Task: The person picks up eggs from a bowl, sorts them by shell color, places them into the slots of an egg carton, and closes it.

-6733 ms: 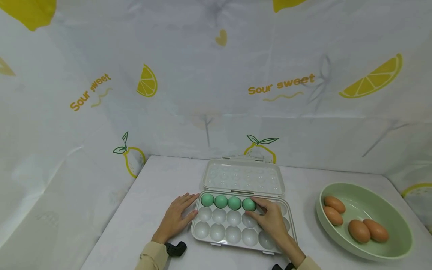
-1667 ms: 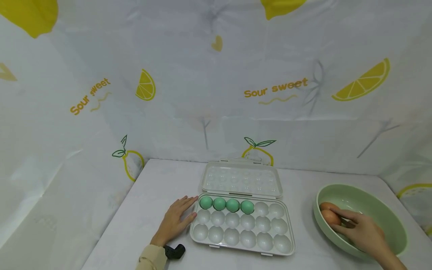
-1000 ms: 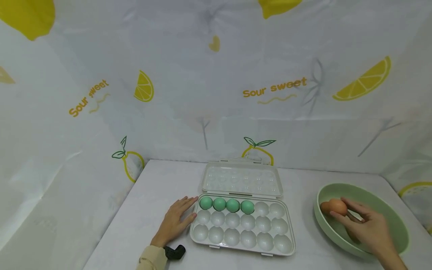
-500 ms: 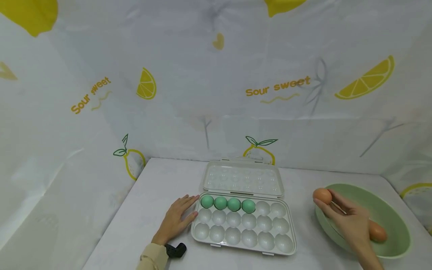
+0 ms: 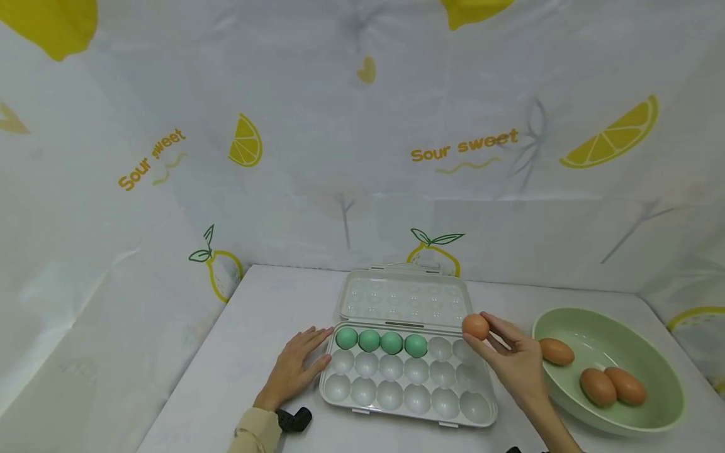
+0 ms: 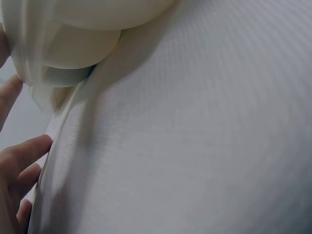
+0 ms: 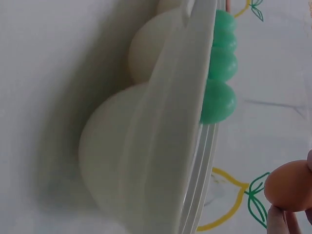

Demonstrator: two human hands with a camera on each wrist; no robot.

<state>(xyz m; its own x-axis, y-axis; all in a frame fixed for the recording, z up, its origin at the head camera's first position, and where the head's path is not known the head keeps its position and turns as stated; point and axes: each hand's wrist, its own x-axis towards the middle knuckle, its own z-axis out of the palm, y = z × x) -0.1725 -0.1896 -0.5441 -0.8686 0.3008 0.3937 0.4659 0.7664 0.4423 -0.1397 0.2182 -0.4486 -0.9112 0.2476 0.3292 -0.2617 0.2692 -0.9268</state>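
Observation:
An open white egg tray [image 5: 408, 399] lies on the table, its lid [image 5: 406, 301] folded back. Several green eggs [image 5: 381, 340] fill the left of its far row and show side-on as green eggs [image 7: 220, 73] in the right wrist view. My right hand [image 5: 510, 358] pinches a brown egg [image 5: 475, 326] in its fingertips above the tray's far right corner; the brown egg [image 7: 290, 186] also shows by the wrist. My left hand [image 5: 294, 368] rests flat on the table, fingers [image 6: 22, 153] touching the tray's left edge [image 6: 29, 68].
A pale green bowl [image 5: 651, 412] at the right holds three brown eggs [image 5: 600, 384]. A small black object [image 5: 294, 420] sits by my left wrist. Lemon-print cloth walls [image 5: 362, 157] close in the white table [image 5: 255, 327] on three sides.
My right hand left the tray, reached into the bowl, lifted one brown egg and carried it left to above the tray's far right corner. The left hand stayed put.

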